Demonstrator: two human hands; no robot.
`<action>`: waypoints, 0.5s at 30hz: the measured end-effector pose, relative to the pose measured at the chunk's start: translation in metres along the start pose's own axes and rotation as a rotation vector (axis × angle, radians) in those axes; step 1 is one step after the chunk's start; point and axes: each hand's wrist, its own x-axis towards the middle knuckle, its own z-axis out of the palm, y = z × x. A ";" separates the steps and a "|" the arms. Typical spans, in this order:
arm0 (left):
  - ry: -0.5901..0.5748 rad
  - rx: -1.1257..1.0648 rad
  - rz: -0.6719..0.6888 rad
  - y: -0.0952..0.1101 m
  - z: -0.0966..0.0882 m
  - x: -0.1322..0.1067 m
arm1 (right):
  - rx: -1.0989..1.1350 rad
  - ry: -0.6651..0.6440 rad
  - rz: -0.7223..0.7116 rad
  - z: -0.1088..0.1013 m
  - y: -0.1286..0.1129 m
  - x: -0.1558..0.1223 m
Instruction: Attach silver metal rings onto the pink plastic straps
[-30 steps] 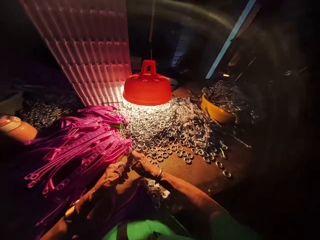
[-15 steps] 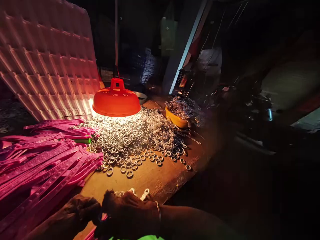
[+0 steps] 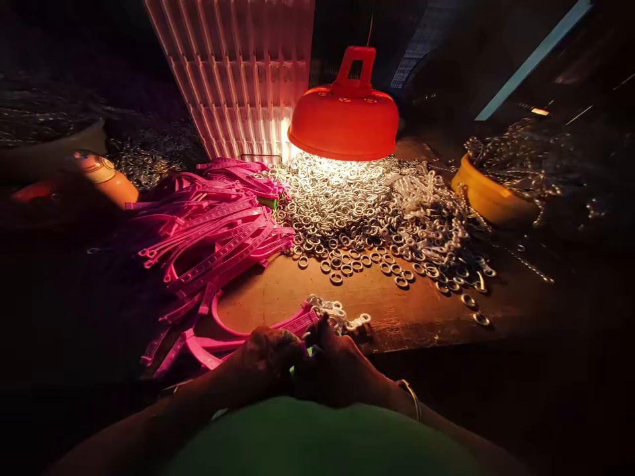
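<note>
Left hand (image 3: 265,357) and right hand (image 3: 337,367) meeting below the lamp (image 3: 344,119), fingers curled onto a pink strap (image 3: 248,330), ring heap (image 3: 347,205) directly beneath the lamp

I count one orange lamp (image 3: 344,119) at 12 o'clock, one yellow bowl (image 3: 489,198) at 2, two hands, and rings (image 3: 347,211) and pink straps (image 3: 213,225) too many to count.
</note>
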 end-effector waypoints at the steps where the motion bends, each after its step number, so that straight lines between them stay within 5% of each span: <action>1: 0.009 -0.017 0.015 -0.002 0.000 0.001 | -0.024 -0.004 -0.008 -0.001 -0.001 0.001; 5: -0.015 -0.133 -0.010 -0.006 -0.003 0.010 | -0.167 -0.071 -0.116 -0.008 -0.006 0.009; 10: -0.015 -0.144 -0.010 -0.005 -0.009 0.022 | -0.273 -0.194 -0.081 -0.014 -0.010 0.021; 15: -0.008 -0.275 -0.078 -0.005 -0.010 0.028 | -0.412 -0.177 -0.048 -0.013 -0.012 0.028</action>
